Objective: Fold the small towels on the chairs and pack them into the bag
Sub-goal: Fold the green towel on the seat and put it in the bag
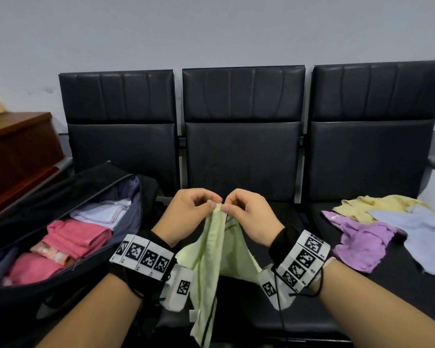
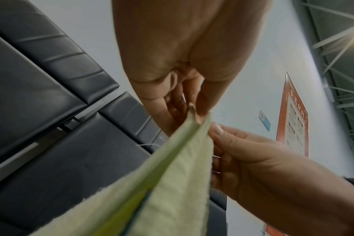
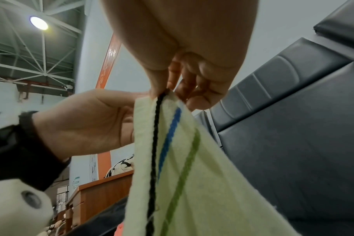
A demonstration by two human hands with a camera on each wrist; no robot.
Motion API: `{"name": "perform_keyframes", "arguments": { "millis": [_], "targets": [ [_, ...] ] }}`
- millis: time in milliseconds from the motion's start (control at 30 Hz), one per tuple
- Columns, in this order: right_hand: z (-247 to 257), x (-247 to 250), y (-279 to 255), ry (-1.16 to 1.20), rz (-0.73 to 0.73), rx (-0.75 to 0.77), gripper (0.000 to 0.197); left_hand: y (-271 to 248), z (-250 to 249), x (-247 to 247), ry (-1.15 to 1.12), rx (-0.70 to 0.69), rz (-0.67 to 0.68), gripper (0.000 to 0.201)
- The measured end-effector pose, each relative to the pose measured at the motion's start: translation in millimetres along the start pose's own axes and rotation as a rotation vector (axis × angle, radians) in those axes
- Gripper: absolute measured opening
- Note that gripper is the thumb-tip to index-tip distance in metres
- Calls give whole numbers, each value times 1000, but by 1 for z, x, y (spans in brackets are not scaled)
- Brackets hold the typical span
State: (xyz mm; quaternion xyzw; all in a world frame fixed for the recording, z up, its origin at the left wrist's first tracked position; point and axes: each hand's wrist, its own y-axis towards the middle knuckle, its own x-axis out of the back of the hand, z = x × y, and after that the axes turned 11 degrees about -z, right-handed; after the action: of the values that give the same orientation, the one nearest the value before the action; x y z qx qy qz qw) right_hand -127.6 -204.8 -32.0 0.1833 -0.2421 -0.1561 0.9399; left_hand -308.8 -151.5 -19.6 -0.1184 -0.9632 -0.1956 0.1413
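Both hands pinch the top edge of a pale green towel [image 1: 212, 249], fingertips close together. The left hand [image 1: 190, 213] has its fingers curled and nips the cloth between thumb and forefinger; the right hand [image 1: 249, 214] grips the same way, just beside it. The towel hangs down in front of the middle chair [image 1: 242, 156], showing black, blue and green stripes. Left of that chair sits an open bag [image 1: 60, 197] holding folded pink and white towels. Right of it lie loose yellow, purple and blue towels [image 1: 387, 227]. An orange poster [image 2: 293, 118] bears writing too blurred to read.
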Motion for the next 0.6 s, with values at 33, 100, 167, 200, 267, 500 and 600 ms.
{"name": "perform_keyframes", "arguments": {
  "millis": [33,100,167,200,267,500,600],
  "targets": [
    [0,0,1,8,-19,0,14,0,-1,2,-13,11,15,16],
    [-1,-1,3,25,-47,-2,15,-3,-3,3,-31,9,53,14],
    [-1,-2,6,35,-53,-7,16,-5,-4,3,-20,-20,57,12],
    [-1,-2,6,36,-53,-8,16,-6,-5,3,-9,-33,47,13],
    [-1,-4,7,38,-55,-12,16,-6,-5,0,23,-58,19,14],
    [-13,-2,6,24,144,-2,10,0,-2,-2,51,-150,-142,20],
    [-32,0,2,-126,260,-34,16,5,-7,2,22,-165,-258,27]
  ]
}}
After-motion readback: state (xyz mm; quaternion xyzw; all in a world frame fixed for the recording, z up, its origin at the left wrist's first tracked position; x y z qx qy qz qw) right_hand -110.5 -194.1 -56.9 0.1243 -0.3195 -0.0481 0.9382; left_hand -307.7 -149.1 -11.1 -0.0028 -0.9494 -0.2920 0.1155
